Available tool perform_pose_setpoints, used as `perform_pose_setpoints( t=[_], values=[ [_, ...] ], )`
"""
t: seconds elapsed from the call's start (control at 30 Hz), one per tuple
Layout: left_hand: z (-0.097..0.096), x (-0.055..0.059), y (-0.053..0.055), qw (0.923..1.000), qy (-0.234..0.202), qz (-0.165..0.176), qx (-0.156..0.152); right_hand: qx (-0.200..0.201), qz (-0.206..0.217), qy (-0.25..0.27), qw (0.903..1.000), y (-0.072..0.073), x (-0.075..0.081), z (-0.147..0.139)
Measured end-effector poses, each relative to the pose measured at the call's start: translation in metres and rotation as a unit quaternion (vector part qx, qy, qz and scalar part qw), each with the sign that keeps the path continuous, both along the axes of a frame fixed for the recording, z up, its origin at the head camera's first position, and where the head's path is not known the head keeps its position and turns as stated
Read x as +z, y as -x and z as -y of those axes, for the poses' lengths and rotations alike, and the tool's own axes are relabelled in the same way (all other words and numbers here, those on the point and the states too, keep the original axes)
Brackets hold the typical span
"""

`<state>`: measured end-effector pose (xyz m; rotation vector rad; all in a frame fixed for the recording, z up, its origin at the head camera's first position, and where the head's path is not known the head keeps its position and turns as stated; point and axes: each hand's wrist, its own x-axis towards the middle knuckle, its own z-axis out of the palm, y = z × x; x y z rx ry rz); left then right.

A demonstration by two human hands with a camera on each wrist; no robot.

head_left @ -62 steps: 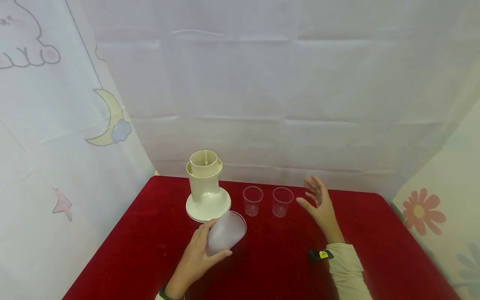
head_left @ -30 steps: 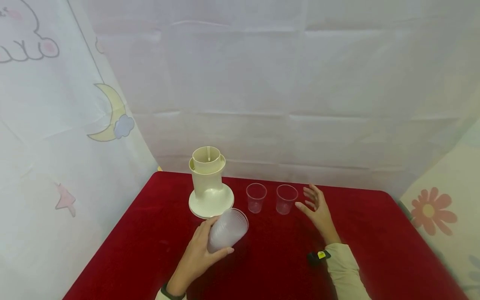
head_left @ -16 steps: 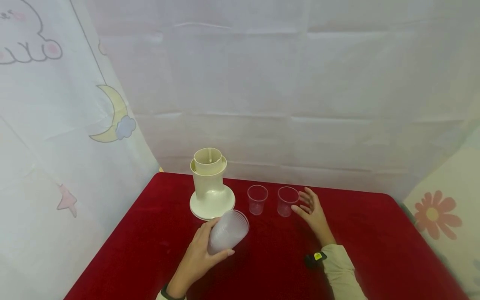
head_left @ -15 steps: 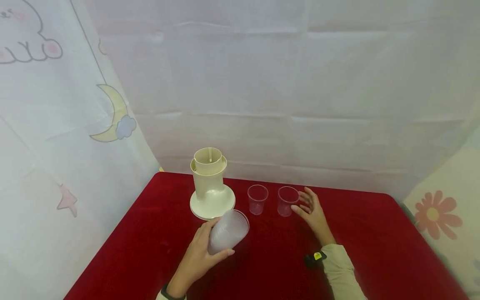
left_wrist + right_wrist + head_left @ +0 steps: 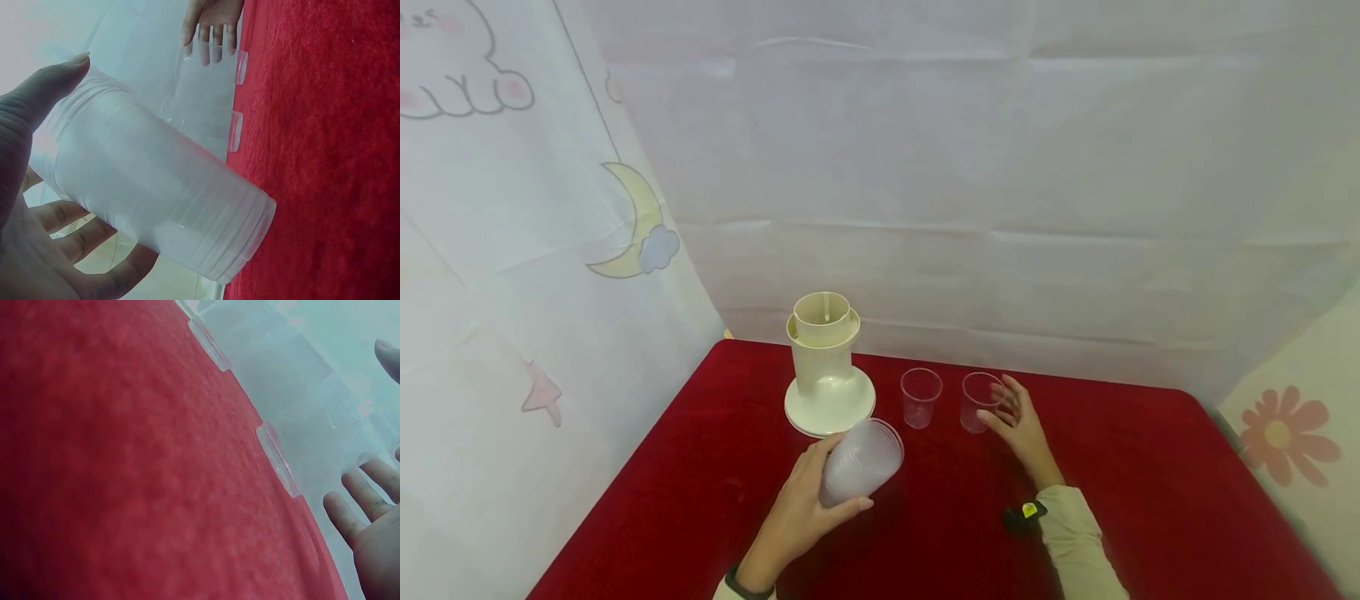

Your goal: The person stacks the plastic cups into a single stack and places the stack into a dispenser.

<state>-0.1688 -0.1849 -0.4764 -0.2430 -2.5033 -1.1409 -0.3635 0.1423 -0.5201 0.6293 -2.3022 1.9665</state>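
Grasped in the left hand point(image 5: 796, 510), likely so none slips, stacked cups point(image 5: 861, 462) lean. Right hand point(image 5: 1024, 432), loose-fingered, brackets an upright cup point(image 5: 976, 403); contact unclear.

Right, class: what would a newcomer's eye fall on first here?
Probably the red fabric-covered table spanning the foreground. At its back left stands a tall cream cylinder with a round base; nearer, the left hand holds a tilted stack of clear plastic cups. Two upright clear plastic cups stand further right.
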Motion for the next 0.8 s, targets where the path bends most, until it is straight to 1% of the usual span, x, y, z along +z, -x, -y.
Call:
perform_pose_setpoints(
  t=[0.07, 0.17, 0.3, 0.4, 0.5, 0.73, 0.8],
  values=[
    [0.000, 0.000, 0.000, 1.0000, 0.002, 0.003, -0.001, 0.003, 0.005, 0.000, 1.0000, -0.003, 0.006, 0.003],
    [0.000, 0.001, 0.000, 1.0000, 0.002, 0.009, -0.002, 0.002, 0.009, -0.011, 0.9999, -0.004, 0.010, 0.006],
    [0.001, 0.002, 0.001, 0.9998, 0.001, 0.019, -0.004, 0.001, 0.016, -0.008, 0.9998, 0.004, 0.001, 0.007],
    [0.001, 0.004, 0.003, 0.9998, 0.004, 0.018, -0.006, -0.002, 0.012, -0.002, 0.9999, 0.013, -0.007, 0.006],
    [0.001, 0.005, 0.003, 0.9998, 0.005, 0.019, -0.006, -0.006, 0.002, -0.002, 1.0000, 0.017, -0.013, 0.006],
    [0.001, 0.003, 0.000, 0.9995, -0.005, 0.032, 0.000, -0.004, 0.002, -0.005, 1.0000, 0.017, -0.019, 0.008],
    [0.001, 0.001, 0.000, 0.9996, -0.006, 0.029, -0.001, -0.001, 0.008, -0.004, 1.0000, 0.012, -0.012, 0.011]
  ],
)
